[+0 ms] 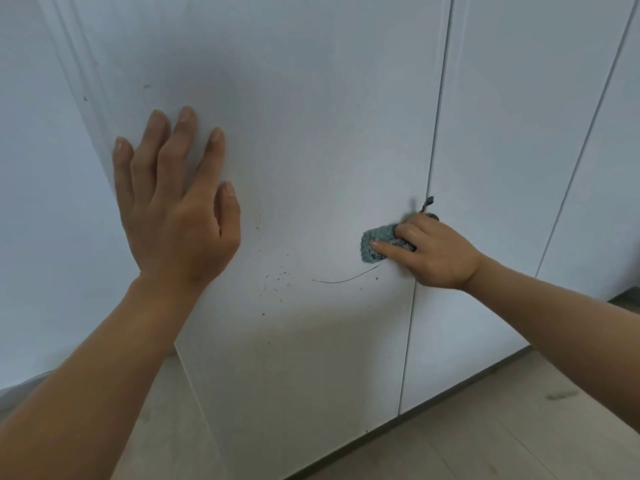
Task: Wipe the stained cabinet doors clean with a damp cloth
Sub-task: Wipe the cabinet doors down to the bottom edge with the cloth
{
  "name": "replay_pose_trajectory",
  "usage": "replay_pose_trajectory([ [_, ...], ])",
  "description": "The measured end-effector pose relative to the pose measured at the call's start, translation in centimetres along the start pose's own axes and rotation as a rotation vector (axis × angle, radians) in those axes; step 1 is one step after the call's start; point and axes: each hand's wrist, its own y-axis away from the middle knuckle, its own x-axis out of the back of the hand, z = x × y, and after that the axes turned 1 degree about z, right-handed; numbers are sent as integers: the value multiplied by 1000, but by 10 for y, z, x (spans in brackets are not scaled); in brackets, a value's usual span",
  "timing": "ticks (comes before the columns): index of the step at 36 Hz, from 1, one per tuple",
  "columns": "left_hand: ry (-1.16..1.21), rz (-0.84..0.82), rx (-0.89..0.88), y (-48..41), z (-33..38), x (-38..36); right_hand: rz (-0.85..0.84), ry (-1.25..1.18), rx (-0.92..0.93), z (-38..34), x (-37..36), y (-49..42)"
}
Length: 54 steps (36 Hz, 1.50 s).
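The person's left hand (176, 199) lies flat against the white door (294, 150), fingers straight and spread, holding nothing; it probably braces the panel so it does not swing or rattle under the rubbing, and it steadies the body leaning in. The right hand (429, 251) grips the cloth (375, 242), a bunched blue-green wad, with the fingers curled over it and pressing it onto the door near its right edge, just left of the gap (420, 237) to the next door. Bunching the cloth (rather than spreading it) likely puts more pressure on a small spot. It sits just above a thin dark curved line (346, 279), and a scatter of brown specks (280, 277) lies lower left of it, between the two hands. Both marks are still on the door, so the wiping looks far from finished. The wood-look floor (502, 427) runs below.
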Motion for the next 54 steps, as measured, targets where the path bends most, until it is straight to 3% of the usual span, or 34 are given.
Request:
replay_pose_trajectory([
  [2, -3, -10, -5, 0, -1, 1, 3, 27, 36, 8, 5, -4],
  [8, -10, -16, -17, 1, -2, 2, 131, -4, -246, -6, -4, -5],
  [16, 1, -39, -36, 1, -2, 4, 52, -14, -122, -27, -20, 21],
  [21, -3, -60, -56, 6, -1, 4, 258, -60, -498, -30, -18, 0],
  [29, -4, -94, -93, 13, 0, 4, 456, -125, -843, -108, -53, -16],
  [36, -4, -111, -126, 22, -7, 9, 256, -229, -370, -137, -58, -29],
  [38, -3, -115, -134, 24, -6, 9, 271, -226, -360, -121, -49, -40],
  [46, -14, -96, -108, 23, -3, 5, 588, -282, -664, -90, -11, -133],
  [51, 1, -128, -124, 26, -4, 9, 394, -240, -322, -121, -32, -103],
  [54, 11, -143, -135, 26, -6, 12, 293, -234, -246, -122, -40, -77],
])
